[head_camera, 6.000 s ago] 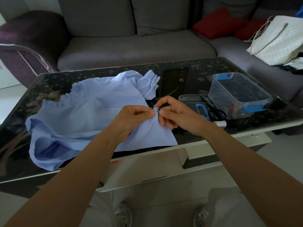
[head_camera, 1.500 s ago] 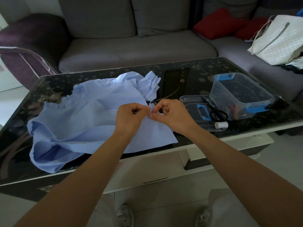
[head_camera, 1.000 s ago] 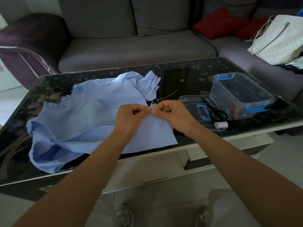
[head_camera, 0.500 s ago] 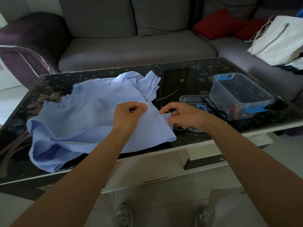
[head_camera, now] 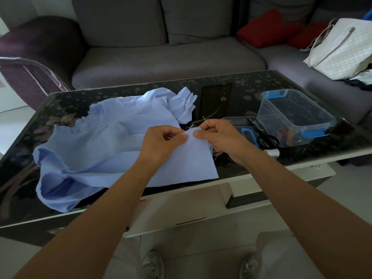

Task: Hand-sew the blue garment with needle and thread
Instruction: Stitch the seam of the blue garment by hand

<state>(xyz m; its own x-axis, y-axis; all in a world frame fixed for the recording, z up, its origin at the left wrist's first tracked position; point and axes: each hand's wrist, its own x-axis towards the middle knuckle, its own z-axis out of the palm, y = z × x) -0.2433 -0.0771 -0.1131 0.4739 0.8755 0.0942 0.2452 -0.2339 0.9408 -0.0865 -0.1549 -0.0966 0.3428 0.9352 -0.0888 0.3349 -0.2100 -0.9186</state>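
Got the blue garment spread over the left half of the dark table, with its near corner lifted at centre frame. Pinching that corner tight with the left hand, thumb on top. Pressing the same edge just to the right with the right hand, thumb on the cloth, while pinching the needle in the fingertips, tip poking up and left above the fabric. Over at right: clear box, scissors, white spool.
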